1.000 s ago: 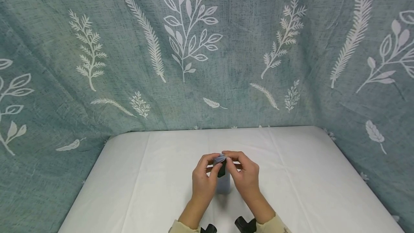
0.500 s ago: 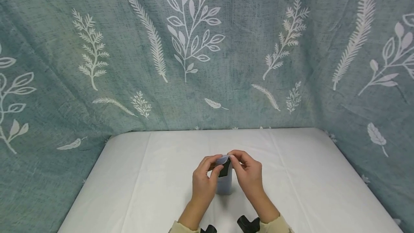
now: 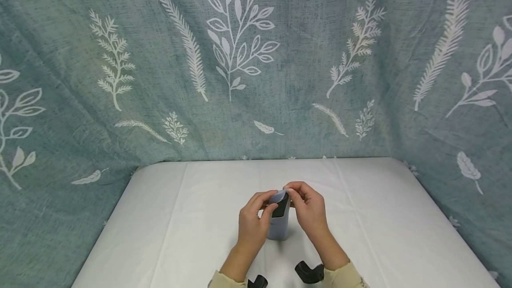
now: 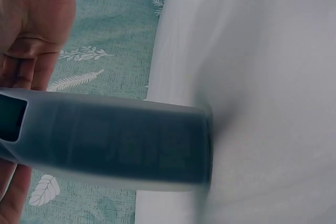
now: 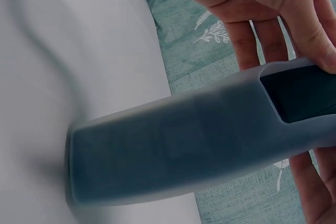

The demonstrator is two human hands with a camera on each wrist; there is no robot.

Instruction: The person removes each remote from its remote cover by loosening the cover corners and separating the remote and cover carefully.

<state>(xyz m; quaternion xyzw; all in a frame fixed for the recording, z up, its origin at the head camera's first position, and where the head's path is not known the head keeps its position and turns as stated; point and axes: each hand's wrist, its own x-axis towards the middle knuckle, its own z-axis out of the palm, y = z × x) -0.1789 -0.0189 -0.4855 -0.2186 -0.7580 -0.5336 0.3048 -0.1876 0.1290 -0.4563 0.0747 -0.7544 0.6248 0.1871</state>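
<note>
A dark handheld device [image 3: 282,208] stands upright on the table inside a translucent blue-grey silicone sleeve [image 3: 278,231]. Through an opening in the sleeve's upper part, the dark surface shows bare. My left hand [image 3: 253,219] pinches the sleeve's upper left edge between thumb and fingers. At its upper right corner my right hand [image 3: 311,208] pinches the rim with thumb and forefinger. In the right wrist view the thumb [image 5: 324,51] lies at the opening's edge, with other fingers behind the sleeve [image 5: 168,145]. The left wrist view shows the sleeve's [image 4: 115,140] other side; the left fingertips are partly hidden.
A white cloth covers the table [image 3: 200,226]. Behind and beside it hangs a green-blue curtain [image 3: 296,79] with white leaf prints. Black wrist mounts [image 3: 309,273] show near both cuffs.
My right hand has moved right and slightly up with the sleeve's rim, and the left hand has barely shifted. The hands are farther apart, and more of the dark device shows.
</note>
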